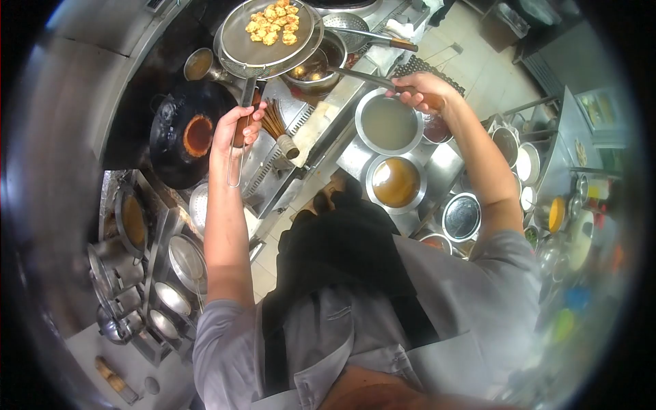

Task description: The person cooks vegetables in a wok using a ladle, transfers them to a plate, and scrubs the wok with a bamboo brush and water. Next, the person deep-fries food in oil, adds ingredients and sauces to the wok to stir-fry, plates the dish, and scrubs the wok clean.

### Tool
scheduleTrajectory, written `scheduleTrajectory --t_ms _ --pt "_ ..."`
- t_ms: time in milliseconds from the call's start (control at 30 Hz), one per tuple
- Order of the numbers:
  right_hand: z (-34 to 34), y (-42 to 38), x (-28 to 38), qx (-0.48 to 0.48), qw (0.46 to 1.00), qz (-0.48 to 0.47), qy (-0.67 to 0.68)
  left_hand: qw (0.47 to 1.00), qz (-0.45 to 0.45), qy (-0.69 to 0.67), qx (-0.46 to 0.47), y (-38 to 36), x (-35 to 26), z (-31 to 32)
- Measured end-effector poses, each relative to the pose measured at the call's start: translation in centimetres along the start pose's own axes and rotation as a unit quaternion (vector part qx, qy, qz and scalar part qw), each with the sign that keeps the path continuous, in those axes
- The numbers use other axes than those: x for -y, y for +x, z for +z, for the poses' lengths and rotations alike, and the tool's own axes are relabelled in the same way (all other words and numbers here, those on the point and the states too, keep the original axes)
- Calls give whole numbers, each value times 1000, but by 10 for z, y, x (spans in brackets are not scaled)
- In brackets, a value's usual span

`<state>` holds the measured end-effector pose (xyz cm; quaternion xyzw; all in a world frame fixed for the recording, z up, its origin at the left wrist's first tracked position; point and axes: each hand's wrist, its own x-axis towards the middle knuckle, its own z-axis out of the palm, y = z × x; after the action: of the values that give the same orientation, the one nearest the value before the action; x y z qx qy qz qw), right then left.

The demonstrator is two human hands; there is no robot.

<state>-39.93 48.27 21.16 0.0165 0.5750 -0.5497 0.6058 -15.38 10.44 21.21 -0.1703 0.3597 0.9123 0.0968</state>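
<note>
My left hand (236, 130) is closed around the wooden handle of a round mesh strainer (263, 56), held out at the top of the view. Several golden fried pieces (275, 23) lie on its mesh. My right hand (421, 93) grips the wooden end of a long-handled metal tool, apparently a ladle (365, 75). Its shaft runs left toward a metal pot (335, 58) of dark liquid, where its far end is hard to make out. Beyond the shaft, a perforated skimmer (348, 27) rests with its handle pointing right.
A black wok (167, 140) with reddish-brown liquid sits on the left stove. Below my right hand stand a basin of cloudy liquid (389, 123) and a bowl of amber liquid (395, 182). A bamboo brush (280, 133) lies near my left hand. Stacked pans (123, 266) stand lower left.
</note>
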Motion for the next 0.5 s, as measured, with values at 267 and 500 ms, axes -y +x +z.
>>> scheduleTrajectory --t_ms 267,500 --pt "2 -19 -30 -26 998 -48 12 1000 10 -9 -7 0 5 -11" --pt "9 -21 -44 -22 994 -88 -53 1000 9 -4 -21 -4 7 -16"
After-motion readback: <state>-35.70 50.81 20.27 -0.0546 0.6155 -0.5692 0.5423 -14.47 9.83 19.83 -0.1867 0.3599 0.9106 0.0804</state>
